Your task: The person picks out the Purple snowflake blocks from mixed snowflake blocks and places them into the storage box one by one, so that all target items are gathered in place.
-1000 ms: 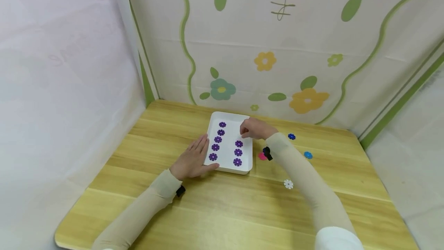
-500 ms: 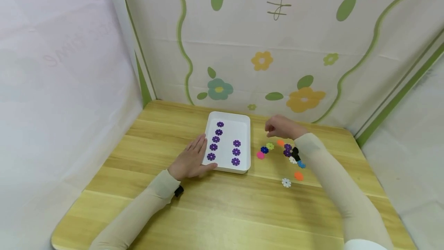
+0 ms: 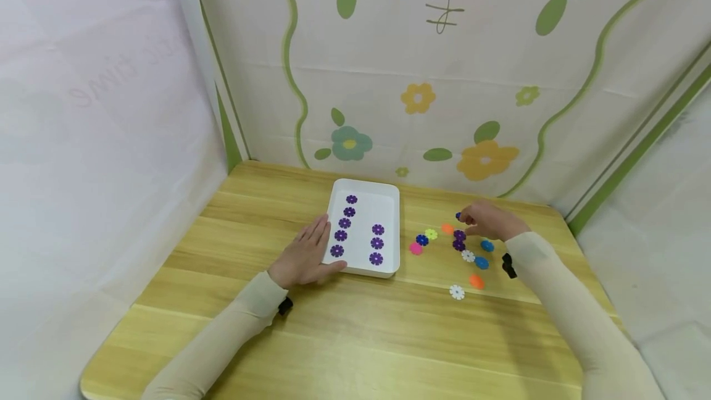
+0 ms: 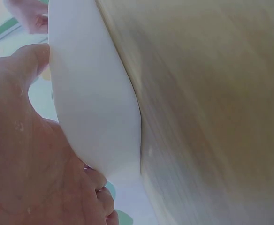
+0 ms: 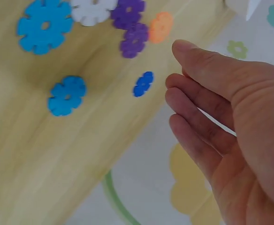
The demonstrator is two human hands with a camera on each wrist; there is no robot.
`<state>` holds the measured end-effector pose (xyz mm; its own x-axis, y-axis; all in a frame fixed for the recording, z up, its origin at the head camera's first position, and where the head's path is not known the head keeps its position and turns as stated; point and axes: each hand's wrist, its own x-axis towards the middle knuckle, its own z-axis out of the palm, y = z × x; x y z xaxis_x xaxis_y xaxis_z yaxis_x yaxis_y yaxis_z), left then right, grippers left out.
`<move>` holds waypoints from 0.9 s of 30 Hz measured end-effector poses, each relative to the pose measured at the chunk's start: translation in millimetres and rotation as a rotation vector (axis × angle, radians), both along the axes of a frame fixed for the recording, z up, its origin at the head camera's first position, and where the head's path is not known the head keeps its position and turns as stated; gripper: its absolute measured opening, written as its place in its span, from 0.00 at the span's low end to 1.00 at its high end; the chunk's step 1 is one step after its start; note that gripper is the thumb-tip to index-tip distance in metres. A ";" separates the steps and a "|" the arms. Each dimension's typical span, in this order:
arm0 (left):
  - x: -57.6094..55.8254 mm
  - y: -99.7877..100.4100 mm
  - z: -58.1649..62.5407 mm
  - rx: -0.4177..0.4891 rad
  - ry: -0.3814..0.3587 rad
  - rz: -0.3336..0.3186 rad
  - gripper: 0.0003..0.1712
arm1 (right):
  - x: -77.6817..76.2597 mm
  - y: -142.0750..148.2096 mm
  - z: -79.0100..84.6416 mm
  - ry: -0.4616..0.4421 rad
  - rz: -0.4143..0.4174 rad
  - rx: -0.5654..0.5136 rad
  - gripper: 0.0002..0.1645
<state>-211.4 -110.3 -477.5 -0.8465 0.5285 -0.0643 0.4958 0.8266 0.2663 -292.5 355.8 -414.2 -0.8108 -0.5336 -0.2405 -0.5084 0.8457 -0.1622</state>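
A white tray holds flat purple flower-shaped discs in two columns. Several discs line its left side; three discs line the right side. My left hand rests with straight fingers against the tray's near left corner, and the left wrist view shows it touching the tray wall. My right hand hovers over loose discs on the table, thumb and fingers apart with nothing between them. Nearest its fingertips in the right wrist view lies a dark blue disc, with two purple discs further off.
Right of the tray lie more loose discs: a pink one, a yellow-green one, an orange one, a white one and a light blue one. A flower-printed cloth stands behind the wooden table.
My right hand has moved right, from over the tray's right side to above the loose discs, with its fingers now apart. My left hand stays at the tray corner.
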 end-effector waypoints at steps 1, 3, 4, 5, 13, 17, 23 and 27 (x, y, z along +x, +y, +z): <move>0.2 -0.2 0.4 0.001 -0.002 0.001 0.62 | 1.0 1.7 -3.2 0.006 0.002 0.000 0.06; 0.1 -0.2 0.6 0.005 -0.002 0.003 0.61 | 2.6 5.0 -10.3 0.014 -0.003 -0.008 0.12; 0.2 -0.1 0.8 0.006 -0.003 0.004 0.61 | 2.8 6.6 -14.0 0.010 -0.012 -0.014 0.15; 0.3 0.0 1.0 0.006 -0.003 0.004 0.61 | 2.8 8.1 -17.7 0.006 -0.020 -0.023 0.17; -0.3 -0.5 -0.4 -0.004 -0.007 0.011 0.62 | 2.5 12.3 -39.5 0.005 -0.030 -0.093 0.11; -0.2 -0.1 0.7 -0.008 -0.013 0.014 0.62 | 0.3 11.7 -42.6 0.009 -0.040 -0.093 0.10; -1.2 0.1 0.2 -0.010 -0.017 0.010 0.62 | -7.2 9.9 -40.4 -0.057 -0.090 -0.081 0.10; -1.2 -0.7 -1.5 -0.024 -0.006 0.011 0.62 | -13.7 8.0 -37.9 -0.108 -0.118 -0.072 0.10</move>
<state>-212.6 -110.9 -479.1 -0.8516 0.5177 -0.0819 0.4854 0.8379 0.2497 -306.2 363.8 -452.0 -0.8404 -0.4549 -0.2946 -0.3822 0.8829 -0.2728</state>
